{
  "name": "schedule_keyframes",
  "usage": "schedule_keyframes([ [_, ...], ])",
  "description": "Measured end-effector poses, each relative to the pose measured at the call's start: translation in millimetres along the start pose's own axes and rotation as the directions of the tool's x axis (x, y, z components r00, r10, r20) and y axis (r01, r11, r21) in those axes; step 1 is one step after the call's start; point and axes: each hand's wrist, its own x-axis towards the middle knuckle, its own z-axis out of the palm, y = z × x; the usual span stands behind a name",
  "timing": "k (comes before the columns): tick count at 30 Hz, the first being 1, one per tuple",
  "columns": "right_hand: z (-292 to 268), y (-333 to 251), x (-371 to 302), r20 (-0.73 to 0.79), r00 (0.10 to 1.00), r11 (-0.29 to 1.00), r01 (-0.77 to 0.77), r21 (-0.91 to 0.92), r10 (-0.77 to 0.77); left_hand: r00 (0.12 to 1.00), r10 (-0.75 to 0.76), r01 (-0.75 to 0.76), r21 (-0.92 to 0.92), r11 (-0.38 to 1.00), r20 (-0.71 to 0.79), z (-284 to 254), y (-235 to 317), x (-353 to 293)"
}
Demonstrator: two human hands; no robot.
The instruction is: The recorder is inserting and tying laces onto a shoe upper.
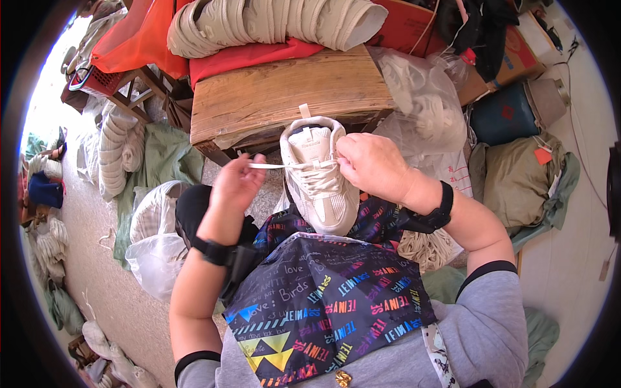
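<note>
A cream lace-up sneaker [334, 208] rests in front of me with its toe toward my body and its heel tab against the bench edge. Its white shoelace [268, 166] runs out to the left, pulled straight. The loose end is pinched in the fingers of my left hand [234, 184], which is held off the shoe. My right hand [374, 163] lies curled against the right side of the shoe's collar and top eyelets. Its fingertips are closed, and what they grip there is hidden.
A wooden bench [278, 90] stands ahead, bearing a row of nested beige shoe parts [272, 22] on red cloth. Clear bags of pale pieces [424, 103] are to its right. A teal cylinder [504, 113] and green sacks [524, 181] sit farther right. More bundles [116, 152] lie left.
</note>
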Motion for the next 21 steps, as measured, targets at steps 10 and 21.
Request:
schedule_keyframes([
  [10, -7.6, -5.9, 10.4, 0.128, 0.935, 0.856, 0.354, -0.377, -0.331, 0.969, 0.191, -0.155, -0.217, 0.964, 0.157, -174.0, 181.3, 29.6],
  [21, -26.9, 26.1, 44.4, 0.283, 0.837, 0.847, 0.516, -0.126, -0.468, 0.834, 0.549, -0.548, 0.038, 0.836, -0.048, -241.2, 196.4, 32.3],
])
